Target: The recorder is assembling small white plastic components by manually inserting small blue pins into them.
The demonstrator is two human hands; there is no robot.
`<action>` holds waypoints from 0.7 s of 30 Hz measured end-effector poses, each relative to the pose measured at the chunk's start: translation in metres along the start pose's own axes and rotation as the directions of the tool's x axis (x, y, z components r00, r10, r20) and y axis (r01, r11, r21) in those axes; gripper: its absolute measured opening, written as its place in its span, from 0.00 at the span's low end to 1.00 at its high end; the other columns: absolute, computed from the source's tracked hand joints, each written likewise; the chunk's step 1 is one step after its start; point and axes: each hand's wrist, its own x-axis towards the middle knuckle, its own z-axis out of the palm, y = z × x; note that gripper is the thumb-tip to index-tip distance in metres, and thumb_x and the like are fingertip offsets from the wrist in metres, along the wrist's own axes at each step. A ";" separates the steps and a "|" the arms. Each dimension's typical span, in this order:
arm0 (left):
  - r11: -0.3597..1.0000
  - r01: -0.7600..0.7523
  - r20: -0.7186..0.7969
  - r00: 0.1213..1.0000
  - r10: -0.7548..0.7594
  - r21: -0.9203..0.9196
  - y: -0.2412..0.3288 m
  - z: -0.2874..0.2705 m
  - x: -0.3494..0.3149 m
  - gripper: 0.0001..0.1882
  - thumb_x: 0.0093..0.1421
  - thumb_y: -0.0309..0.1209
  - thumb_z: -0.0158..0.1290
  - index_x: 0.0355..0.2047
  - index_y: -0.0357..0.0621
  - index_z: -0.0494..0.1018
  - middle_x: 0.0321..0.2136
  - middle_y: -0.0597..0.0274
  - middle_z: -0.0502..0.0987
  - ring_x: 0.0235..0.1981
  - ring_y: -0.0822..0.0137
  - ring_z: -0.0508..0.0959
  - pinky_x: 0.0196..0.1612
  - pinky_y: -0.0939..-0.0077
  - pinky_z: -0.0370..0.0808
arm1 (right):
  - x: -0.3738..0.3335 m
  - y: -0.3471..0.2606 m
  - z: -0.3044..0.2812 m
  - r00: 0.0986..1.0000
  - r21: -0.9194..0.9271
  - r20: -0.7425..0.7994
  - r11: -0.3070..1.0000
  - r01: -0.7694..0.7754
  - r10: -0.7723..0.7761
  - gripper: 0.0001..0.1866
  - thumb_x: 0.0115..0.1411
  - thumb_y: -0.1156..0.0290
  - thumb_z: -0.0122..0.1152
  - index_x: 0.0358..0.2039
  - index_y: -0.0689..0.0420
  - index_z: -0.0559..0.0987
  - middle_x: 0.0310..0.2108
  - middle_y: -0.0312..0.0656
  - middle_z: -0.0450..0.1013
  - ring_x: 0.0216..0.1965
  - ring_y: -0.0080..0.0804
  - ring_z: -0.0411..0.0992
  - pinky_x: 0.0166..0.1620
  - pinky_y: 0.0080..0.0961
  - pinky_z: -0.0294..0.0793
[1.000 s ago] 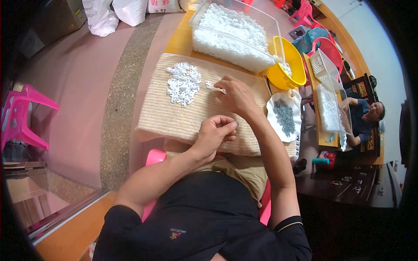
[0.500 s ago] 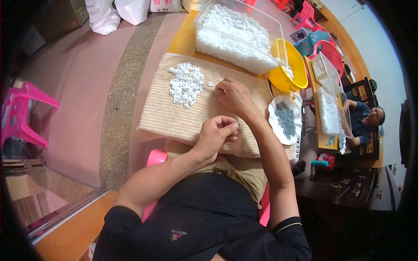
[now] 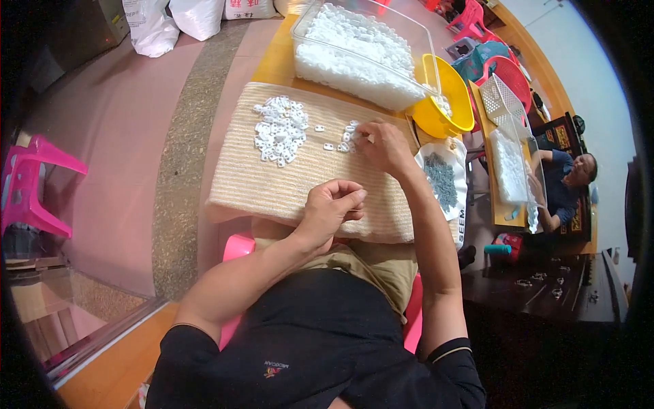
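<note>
My left hand [image 3: 334, 210] is closed over the near part of a striped beige towel [image 3: 276, 187], thumb pressed to the forefinger. Whatever lies in that pinch is too small to make out. Farther right, my right hand [image 3: 387, 146] bends its fingers together at the edge of a small group of white two-holed plastic pieces [image 3: 349, 136]. Its fingertips are partly hidden, so what they grip cannot be seen. Two loose pieces [image 3: 328, 146] lie between that group and a bigger pile of the same white pieces [image 3: 281, 131] on the left.
Behind the towel stands a clear bin [image 3: 361, 58] full of white pieces, beside a yellow basin [image 3: 446, 102]. A white scalloped dish [image 3: 440, 180] holds small grey-blue parts. Another person [image 3: 569, 177] sits at a tray at right. A pink stool [image 3: 44, 184] stands at left.
My right hand has shifted right, and the small group of white pieces beside its fingers now shows. My left hand keeps its pinch near the same spot. The whole view has shifted slightly.
</note>
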 end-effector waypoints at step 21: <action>1.000 -0.005 -0.010 1.000 0.005 0.022 0.001 0.000 0.000 0.05 0.59 0.27 0.57 0.34 0.42 0.73 0.26 0.68 0.75 0.26 0.78 0.75 0.31 0.84 0.77 | -0.015 -0.008 0.000 0.998 0.054 0.018 0.997 -0.061 0.060 0.07 0.52 0.71 0.59 0.31 0.59 0.78 0.27 0.50 0.76 0.33 0.50 0.74 0.37 0.41 0.71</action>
